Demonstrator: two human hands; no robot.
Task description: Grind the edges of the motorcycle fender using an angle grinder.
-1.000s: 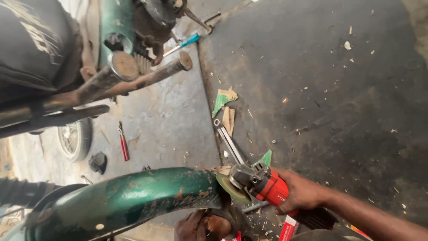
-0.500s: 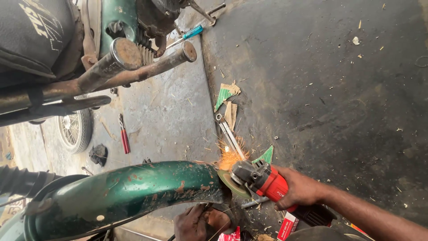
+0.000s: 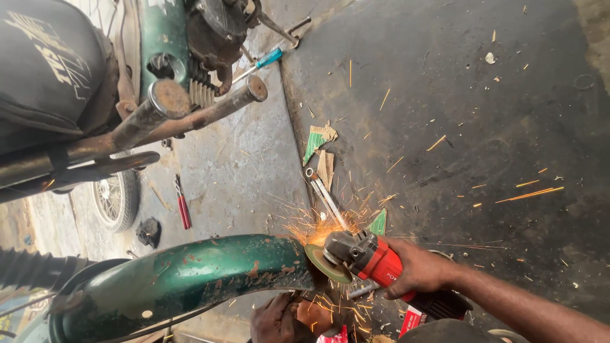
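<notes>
My right hand (image 3: 419, 270) grips a red angle grinder (image 3: 375, 260) by its body. Its disc (image 3: 327, 263) presses on the end of a green, rusty motorcycle fender (image 3: 190, 279), and orange sparks (image 3: 330, 222) spray out across the floor. My left hand (image 3: 279, 317) is below the fender's end, its fingers curled against the underside; whether it grips the metal is partly hidden.
A motorcycle with twin exhaust pipes (image 3: 190, 108) and a black seat (image 3: 51, 63) stands at the upper left. A wrench (image 3: 324, 194), a red-handled tool (image 3: 183, 206), a blue-handled screwdriver (image 3: 267, 58) and cardboard scraps (image 3: 321, 136) lie on the concrete floor. A wheel (image 3: 117, 200) shows at left.
The grinder disc has come against the fender's end and the spray of sparks has grown much wider. Both hands stay in nearly the same place.
</notes>
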